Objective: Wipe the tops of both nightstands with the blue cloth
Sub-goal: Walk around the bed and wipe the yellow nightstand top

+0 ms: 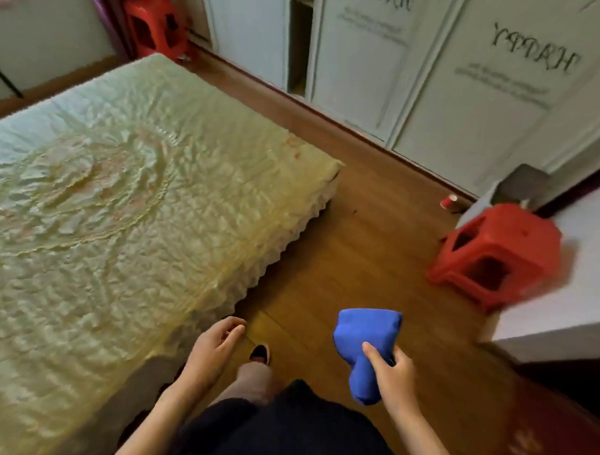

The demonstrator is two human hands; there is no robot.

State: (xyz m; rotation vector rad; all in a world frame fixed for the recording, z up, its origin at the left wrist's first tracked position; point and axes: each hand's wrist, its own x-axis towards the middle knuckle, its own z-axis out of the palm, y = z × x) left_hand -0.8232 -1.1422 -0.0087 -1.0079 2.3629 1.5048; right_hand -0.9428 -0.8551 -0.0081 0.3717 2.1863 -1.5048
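Note:
The blue cloth (pixel 363 340) is bunched up and held in the air above the wooden floor, low and right of centre in the head view. My right hand (pixel 392 370) is closed around its lower part. My left hand (pixel 214 349) hangs empty beside the corner of the bed, fingers loosely curled and apart. No nightstand top can be clearly made out; a white surface (pixel 566 306) at the right edge carries a red stool.
A bed with a pale green-yellow quilted cover (pixel 121 216) fills the left. A red plastic stool (pixel 497 254) sits at the right, another (pixel 155 24) at the far top. White wardrobe doors (pixel 457 102) line the back. A small red cup (pixel 449 201) stands on the floor.

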